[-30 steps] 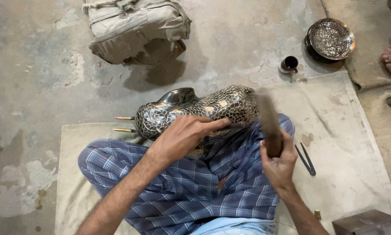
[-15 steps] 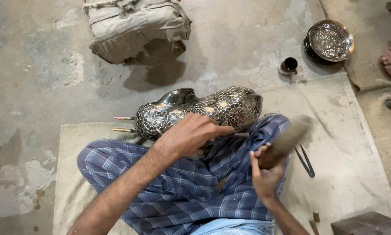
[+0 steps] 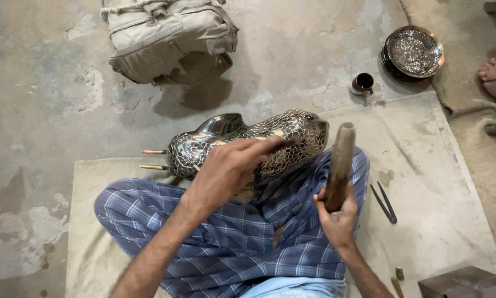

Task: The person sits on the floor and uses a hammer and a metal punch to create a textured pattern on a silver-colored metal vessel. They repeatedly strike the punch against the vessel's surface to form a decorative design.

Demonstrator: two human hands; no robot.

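- A glossy metal vessel (image 3: pixel 248 144), chased in a scale-like pattern, is seen beside a matt wooden mallet (image 3: pixel 340 165).
- Rough, stained concrete floor (image 3: pixel 55 94) is covered by matt cloth (image 3: pixel 424 182).
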